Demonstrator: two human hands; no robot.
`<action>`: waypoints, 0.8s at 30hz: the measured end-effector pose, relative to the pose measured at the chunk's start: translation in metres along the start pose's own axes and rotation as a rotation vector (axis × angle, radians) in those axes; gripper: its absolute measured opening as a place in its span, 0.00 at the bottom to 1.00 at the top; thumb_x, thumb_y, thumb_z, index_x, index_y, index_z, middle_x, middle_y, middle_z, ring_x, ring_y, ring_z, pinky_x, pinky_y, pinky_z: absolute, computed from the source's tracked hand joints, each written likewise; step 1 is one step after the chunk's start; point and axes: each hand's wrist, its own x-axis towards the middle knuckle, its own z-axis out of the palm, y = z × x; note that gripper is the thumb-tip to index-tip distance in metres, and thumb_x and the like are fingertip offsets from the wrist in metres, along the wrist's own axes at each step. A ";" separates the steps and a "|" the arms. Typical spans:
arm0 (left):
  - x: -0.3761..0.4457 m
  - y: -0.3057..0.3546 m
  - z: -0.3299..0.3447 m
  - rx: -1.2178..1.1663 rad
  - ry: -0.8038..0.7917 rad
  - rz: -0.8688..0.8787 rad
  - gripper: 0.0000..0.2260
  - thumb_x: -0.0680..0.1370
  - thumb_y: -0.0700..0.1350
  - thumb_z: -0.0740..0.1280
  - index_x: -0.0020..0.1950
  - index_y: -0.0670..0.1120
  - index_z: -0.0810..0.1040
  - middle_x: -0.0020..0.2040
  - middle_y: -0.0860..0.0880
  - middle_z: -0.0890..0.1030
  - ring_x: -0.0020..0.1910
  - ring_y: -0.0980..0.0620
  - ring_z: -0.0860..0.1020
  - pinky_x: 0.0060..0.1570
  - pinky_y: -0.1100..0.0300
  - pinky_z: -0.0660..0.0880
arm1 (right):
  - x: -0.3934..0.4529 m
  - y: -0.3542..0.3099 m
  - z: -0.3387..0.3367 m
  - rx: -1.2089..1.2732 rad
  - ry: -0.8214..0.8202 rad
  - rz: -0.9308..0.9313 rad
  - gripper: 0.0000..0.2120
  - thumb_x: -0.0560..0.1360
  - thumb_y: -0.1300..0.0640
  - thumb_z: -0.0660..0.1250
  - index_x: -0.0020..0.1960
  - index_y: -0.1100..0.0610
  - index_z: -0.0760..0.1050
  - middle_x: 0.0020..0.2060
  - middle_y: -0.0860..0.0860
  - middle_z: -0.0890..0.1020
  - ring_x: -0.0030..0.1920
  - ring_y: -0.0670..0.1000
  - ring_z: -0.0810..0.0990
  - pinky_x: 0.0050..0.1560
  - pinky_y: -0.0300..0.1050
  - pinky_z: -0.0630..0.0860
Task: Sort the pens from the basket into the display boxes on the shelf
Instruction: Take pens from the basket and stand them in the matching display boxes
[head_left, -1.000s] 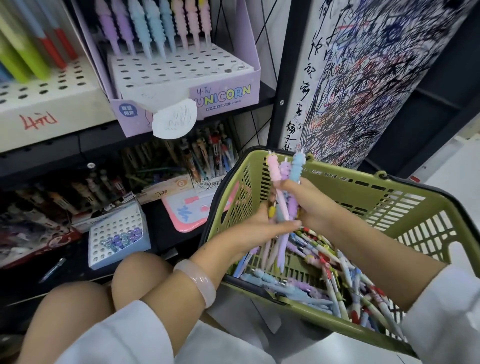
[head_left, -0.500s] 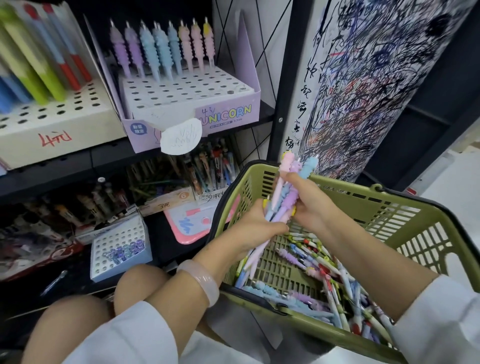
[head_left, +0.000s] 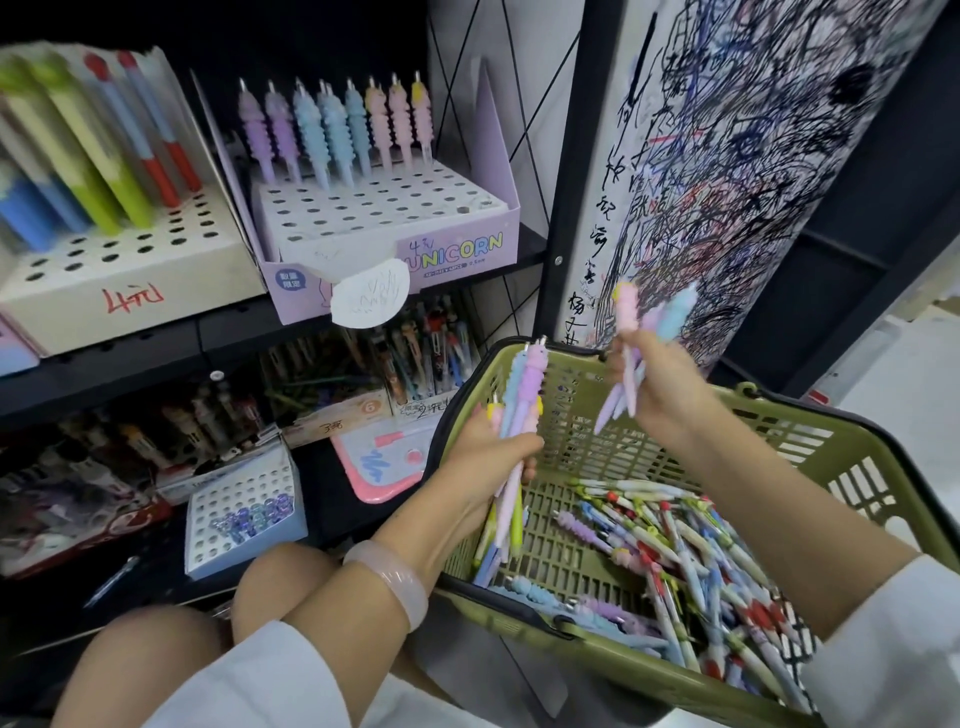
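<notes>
**Sorting pastel pens beside the shelf**

Holding two small bunches of pens, the person crouches in front of the shelf (head_left: 130, 338). The left hand (head_left: 488, 457) has its fingers curled around a bunch of pens (head_left: 522, 415) in purple, blue and pink; their ribbed, soft-looking tops rise above the grip and the smooth slim barrels hang below it, over the near left corner of the basket. The right hand (head_left: 660, 389) pinches a second bunch (head_left: 641, 322) of pink, lilac and blue pens, with the ridged ends above the fingers and the thin barrels pointing down to the left. The two bunches are apart from each other.

The basket (head_left: 831, 441) is olive green plastic with a grid of slots in its walls. On its floor lies a loose heap of pens (head_left: 691, 566), many white with red and blue parts.

On the shelf stands the lilac cardboard display box (head_left: 457, 249) with the word UNICORN. Its white top has rows of round holes, and a row of ribbed pens (head_left: 332, 130) stands at the back. To its left is a cream box (head_left: 130, 291) with thicker green, blue and red pens.
</notes>
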 end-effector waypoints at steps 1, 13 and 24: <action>-0.002 0.003 0.002 -0.069 -0.006 -0.003 0.09 0.73 0.32 0.65 0.51 0.40 0.72 0.35 0.44 0.75 0.25 0.55 0.75 0.29 0.62 0.75 | -0.008 0.009 0.004 -0.088 -0.049 0.024 0.03 0.78 0.61 0.59 0.47 0.61 0.69 0.32 0.50 0.71 0.28 0.43 0.70 0.31 0.34 0.72; -0.020 0.016 0.010 -0.301 -0.035 0.014 0.10 0.76 0.40 0.67 0.58 0.41 0.75 0.54 0.37 0.80 0.54 0.42 0.80 0.57 0.47 0.75 | -0.049 0.054 0.038 -0.448 -0.207 -0.035 0.14 0.81 0.49 0.54 0.61 0.50 0.73 0.50 0.47 0.84 0.47 0.44 0.83 0.45 0.39 0.77; -0.038 0.046 0.001 -0.337 -0.029 0.161 0.05 0.76 0.36 0.67 0.49 0.45 0.78 0.41 0.47 0.83 0.39 0.54 0.82 0.39 0.59 0.78 | -0.064 0.022 0.060 -0.713 -0.342 -0.003 0.22 0.77 0.34 0.45 0.52 0.36 0.76 0.50 0.34 0.79 0.55 0.35 0.75 0.56 0.35 0.67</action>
